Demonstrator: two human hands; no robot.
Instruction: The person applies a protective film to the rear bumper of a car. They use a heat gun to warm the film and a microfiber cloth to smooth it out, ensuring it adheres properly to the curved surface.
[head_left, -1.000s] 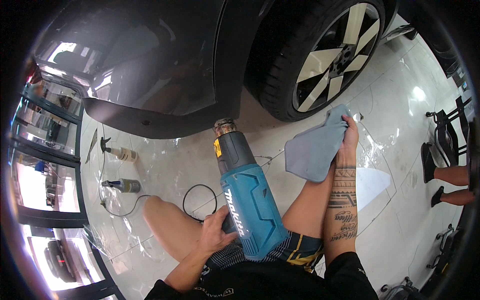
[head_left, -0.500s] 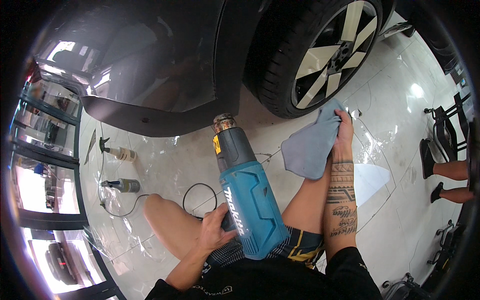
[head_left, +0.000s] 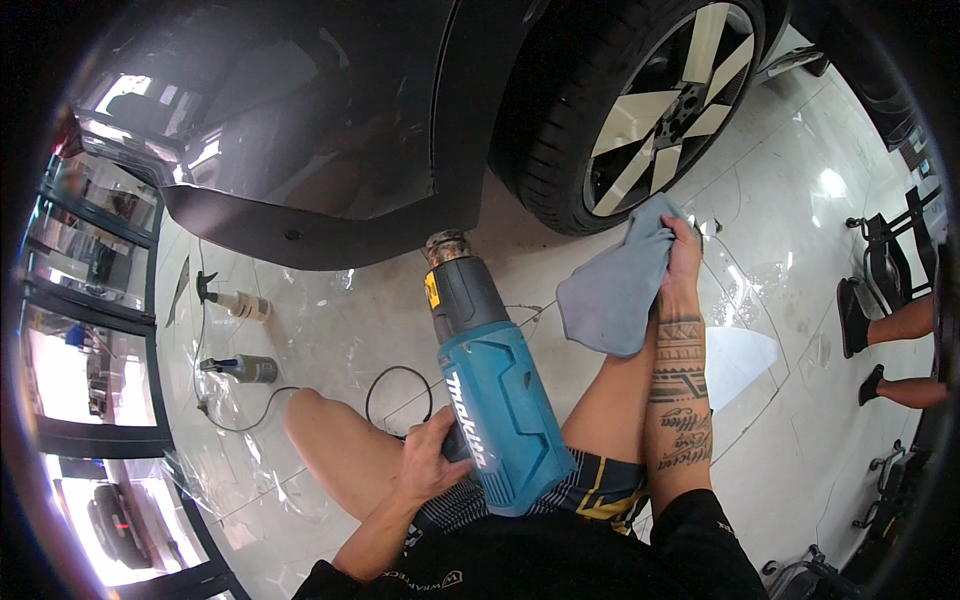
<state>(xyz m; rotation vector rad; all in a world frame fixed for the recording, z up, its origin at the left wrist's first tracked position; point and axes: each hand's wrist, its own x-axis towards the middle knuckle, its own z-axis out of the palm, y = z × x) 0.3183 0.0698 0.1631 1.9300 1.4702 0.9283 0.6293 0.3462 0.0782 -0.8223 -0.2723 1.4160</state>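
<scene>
My left hand (head_left: 432, 450) grips the handle of a teal and black heat gun (head_left: 497, 405), held over my lap with its metal nozzle (head_left: 448, 243) pointing up toward the lower edge of a dark grey car body panel (head_left: 310, 130). In my right hand (head_left: 683, 258) is a grey-blue cloth (head_left: 608, 300), bunched at its top with the wider part hanging leftward over my thigh. The cloth is beside the lower part of a tyre (head_left: 545, 160) with a black and cream wheel (head_left: 668, 120).
Two spray bottles (head_left: 245, 306) (head_left: 240, 369), a cable (head_left: 372, 385) and a white triangular sheet (head_left: 735, 365) lie or stand on the tiled floor. Glass panels (head_left: 85, 370) are at left. Another person's feet (head_left: 850, 315) and black wheeled gear (head_left: 895, 250) are at right.
My right hand and the cloth have risen slightly and shifted a little left. My left hand keeps its hold on the heat gun, which has moved very slightly.
</scene>
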